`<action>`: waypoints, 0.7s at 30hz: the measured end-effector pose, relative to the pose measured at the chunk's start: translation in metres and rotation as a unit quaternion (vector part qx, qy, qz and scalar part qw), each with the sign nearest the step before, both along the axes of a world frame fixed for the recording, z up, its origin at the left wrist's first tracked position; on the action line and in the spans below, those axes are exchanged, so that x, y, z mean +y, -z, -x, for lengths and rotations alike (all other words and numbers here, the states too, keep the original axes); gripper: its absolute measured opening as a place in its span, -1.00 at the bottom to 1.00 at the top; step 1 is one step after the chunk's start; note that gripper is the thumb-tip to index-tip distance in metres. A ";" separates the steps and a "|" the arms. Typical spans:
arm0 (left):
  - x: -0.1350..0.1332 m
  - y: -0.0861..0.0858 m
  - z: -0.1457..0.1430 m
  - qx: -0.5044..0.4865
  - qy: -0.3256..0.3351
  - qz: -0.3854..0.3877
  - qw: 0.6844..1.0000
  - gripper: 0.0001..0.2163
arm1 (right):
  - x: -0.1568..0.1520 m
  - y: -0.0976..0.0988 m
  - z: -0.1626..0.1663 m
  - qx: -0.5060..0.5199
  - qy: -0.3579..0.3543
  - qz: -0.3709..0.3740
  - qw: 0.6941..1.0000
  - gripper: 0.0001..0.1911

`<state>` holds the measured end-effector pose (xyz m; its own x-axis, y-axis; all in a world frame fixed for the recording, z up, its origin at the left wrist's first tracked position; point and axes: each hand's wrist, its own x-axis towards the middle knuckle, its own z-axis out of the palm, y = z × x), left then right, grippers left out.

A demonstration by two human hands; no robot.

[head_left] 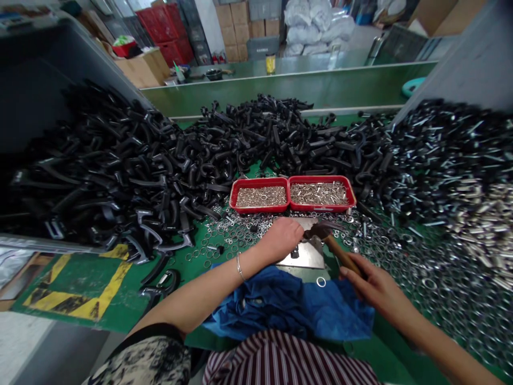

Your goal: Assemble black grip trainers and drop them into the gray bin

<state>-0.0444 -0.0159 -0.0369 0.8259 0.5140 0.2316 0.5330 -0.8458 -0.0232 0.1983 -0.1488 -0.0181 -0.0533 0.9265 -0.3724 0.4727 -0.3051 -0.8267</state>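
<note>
Right hand (371,280) grips wooden-handled hammer (341,253), its head just beside left hand (284,235) over metal plate (313,256). Left curled; can't tell on what.

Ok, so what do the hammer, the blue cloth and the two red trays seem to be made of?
Hammer: probably a wooden handle, judging by its warm brown colour, with a dark, likely metal head.
Blue cloth: matte woven fabric by the look of its soft folds; fibre unclear.
Red trays: likely plastic, given their even colour and smooth, slightly shiny rims.
</note>
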 end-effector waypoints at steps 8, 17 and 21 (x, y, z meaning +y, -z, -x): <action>-0.002 0.005 0.003 -0.025 -0.063 0.059 0.996 -0.67 | 0.004 -0.014 -0.002 -0.095 -0.042 -0.096 0.990 -0.50; -0.039 0.006 0.022 -0.154 -0.133 0.205 0.957 -0.05 | 0.001 -0.025 0.017 -0.179 -0.069 -0.219 0.957 -0.52; -0.037 0.013 0.023 -0.157 -0.124 0.222 0.954 -0.06 | 0.016 0.001 0.016 -0.150 -0.110 -0.099 0.977 -0.56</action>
